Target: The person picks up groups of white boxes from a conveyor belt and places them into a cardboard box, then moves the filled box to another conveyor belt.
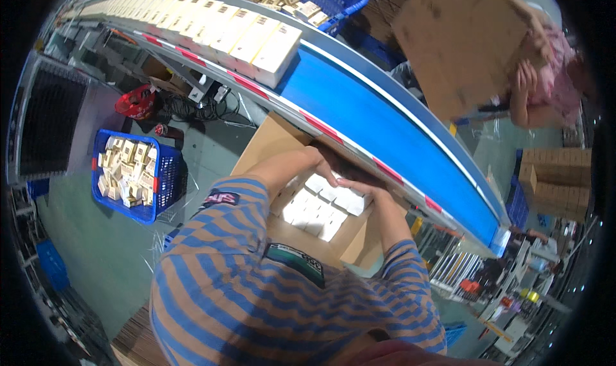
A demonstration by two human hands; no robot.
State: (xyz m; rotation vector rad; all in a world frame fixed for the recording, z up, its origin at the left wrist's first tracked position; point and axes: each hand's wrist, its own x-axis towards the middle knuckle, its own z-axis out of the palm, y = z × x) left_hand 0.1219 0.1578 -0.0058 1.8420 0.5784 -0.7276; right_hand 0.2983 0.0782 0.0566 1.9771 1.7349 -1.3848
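We see small white boxes [311,212], smooth-faced and crisp-edged, packed in close rows inside an open carton [289,233] of matte brown cardboard, its flaps spread outward. Our left hand [323,165] and right hand [366,187] come together over the boxes at the far side, fingers bent inward and fingertips nearly meeting; we cannot tell whether either grips a box. Our sleeves are soft knit, striped blue and tan.

Just beyond the carton runs a curved conveyor with a smooth blue belt [366,122] and a red-and-white striped edge [321,127]. Taller pale cartons [276,51] stand on it in a tight, upright row. To our left, a blue basket [168,180] of perforated plastic holds a loose jumble of cream boxes [128,170]. Across the belt, a co-worker in pink [553,77] holds a broad, flat cardboard sheet [455,45], scuffed with dark smudges.
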